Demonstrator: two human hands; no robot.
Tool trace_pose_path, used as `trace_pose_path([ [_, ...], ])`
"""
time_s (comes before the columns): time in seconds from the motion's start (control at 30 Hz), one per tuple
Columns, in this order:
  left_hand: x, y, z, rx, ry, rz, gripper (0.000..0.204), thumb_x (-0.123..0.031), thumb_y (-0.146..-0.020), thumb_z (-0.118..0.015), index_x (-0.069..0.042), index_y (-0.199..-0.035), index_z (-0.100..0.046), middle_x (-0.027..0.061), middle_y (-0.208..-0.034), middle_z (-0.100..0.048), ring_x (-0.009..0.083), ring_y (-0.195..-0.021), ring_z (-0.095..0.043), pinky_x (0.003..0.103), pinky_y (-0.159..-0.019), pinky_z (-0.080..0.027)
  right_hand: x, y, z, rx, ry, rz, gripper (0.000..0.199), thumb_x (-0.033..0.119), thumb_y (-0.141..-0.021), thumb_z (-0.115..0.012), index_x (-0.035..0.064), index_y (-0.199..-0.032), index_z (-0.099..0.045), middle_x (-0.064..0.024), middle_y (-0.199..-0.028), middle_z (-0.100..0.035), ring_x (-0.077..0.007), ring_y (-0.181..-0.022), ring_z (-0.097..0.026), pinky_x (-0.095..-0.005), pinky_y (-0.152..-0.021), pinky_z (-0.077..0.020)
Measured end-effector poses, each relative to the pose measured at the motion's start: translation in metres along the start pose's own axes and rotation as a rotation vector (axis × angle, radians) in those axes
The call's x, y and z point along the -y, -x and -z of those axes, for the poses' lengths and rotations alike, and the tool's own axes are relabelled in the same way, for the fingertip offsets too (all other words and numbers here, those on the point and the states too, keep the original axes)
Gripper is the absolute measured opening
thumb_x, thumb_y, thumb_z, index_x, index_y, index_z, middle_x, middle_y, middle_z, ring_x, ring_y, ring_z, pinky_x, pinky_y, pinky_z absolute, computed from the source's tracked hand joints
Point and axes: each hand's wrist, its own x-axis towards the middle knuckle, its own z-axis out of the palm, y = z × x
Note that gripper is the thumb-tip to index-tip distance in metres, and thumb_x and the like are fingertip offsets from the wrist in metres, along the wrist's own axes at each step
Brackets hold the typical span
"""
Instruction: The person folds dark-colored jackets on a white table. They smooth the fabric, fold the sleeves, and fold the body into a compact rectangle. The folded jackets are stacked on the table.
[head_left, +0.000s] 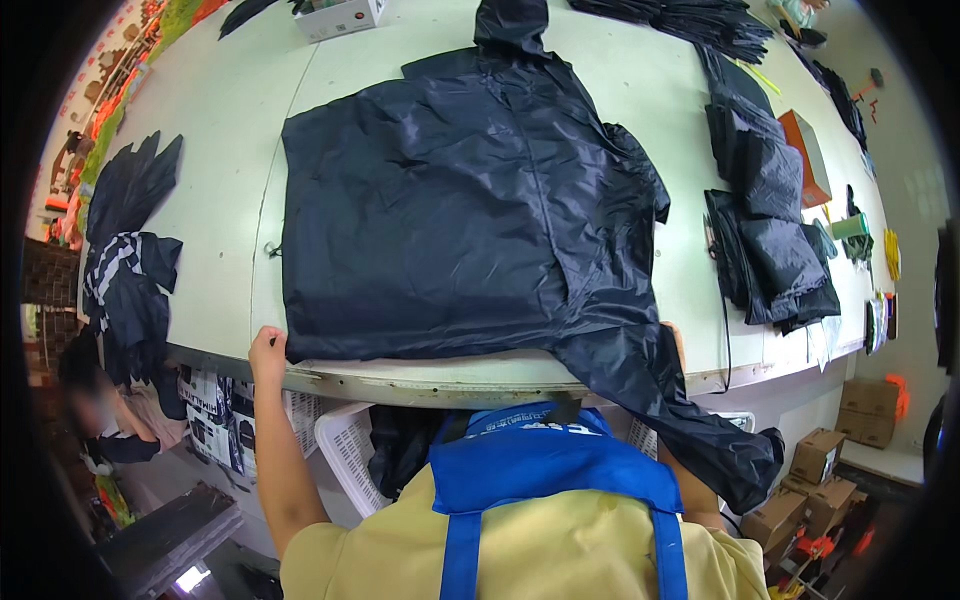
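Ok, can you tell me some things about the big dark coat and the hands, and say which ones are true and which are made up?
1. The coat lies spread on the table. True.
2. The left hand is at the coat's near corner. True.
3. One sleeve hangs over the table's edge. True.
4. The coat is bright red. False: it is dark navy or black.
5. The person's apron is green. False: it is blue.

Garment workshop or packing room. A black rain jacket (470, 200) is lying spread across a large pale cutting table (220, 130), folded black garments (770, 230) are stacking up along its right edge, and more (690, 20) are lying at its far edge. Cardboard cartons (840, 440) are standing on the floor, and a white plastic crate (345, 450) is sitting under the near edge.
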Motion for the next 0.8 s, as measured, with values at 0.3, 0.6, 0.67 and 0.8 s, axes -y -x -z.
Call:
trace_pose_path([
  [0.3, -0.267, 0.206, -0.153, 0.705, 0.344, -1.174, 0.043, -0.008, -0.079, -0.060, -0.002, -0.121, -0.058, 0.0161, -0.125, -0.058, 0.0314, -0.118, -0.053, 0.041, -0.101, -0.042, -0.024, 0.018, 0.033, 0.089, 0.051, -0.066, 0.029, 0.016, -0.093, -0.052, 0.0027, -0.118, -0.060, -0.0157, -0.115, -0.063, -0.0253, -0.106, -0.060, -0.0371, -0.092, -0.0475],
  [0.6, -0.263, 0.223, -0.184, 0.821, 0.111, -0.960, 0.044, -0.012, -0.081, -0.063, -0.004, -0.123, -0.057, 0.0134, -0.132, -0.054, 0.0295, -0.123, -0.050, 0.038, -0.101, -0.043, 0.201, 0.046, 0.056, 0.780, 0.255, 0.718, 0.034, 0.014, -0.094, -0.054, 0.0050, -0.127, -0.056, -0.0122, -0.129, -0.058, -0.0245, -0.119, -0.054, -0.0344, -0.103, -0.0395],
  [0.67, -0.250, 0.230, -0.203, 0.900, 0.528, -0.715, 0.049, -0.019, -0.081, -0.067, -0.003, -0.126, -0.055, 0.0162, -0.132, -0.053, 0.0286, -0.123, -0.051, 0.036, -0.100, -0.043, 0.245, 0.057, 0.030, 1.495, -0.614, -0.134, 0.042, 0.012, -0.094, -0.056, 0.0071, -0.135, -0.049, -0.0108, -0.137, -0.051, -0.0248, -0.129, -0.046, -0.0351, -0.109, -0.0334],
  [0.8, -0.237, 0.229, -0.202, 0.938, 0.724, -0.256, 0.060, -0.032, -0.078, -0.075, 0.001, -0.125, -0.055, 0.0145, -0.119, -0.061, 0.0236, -0.113, -0.056, 0.035, -0.095, -0.043, 0.247, -0.015, -0.027, 0.914, -0.040, 1.170, 0.057, 0.001, -0.083, -0.058, 0.0108, -0.138, -0.046, -0.0121, -0.140, -0.049, -0.0344, -0.128, -0.045, -0.0418, -0.109, -0.0327],
])
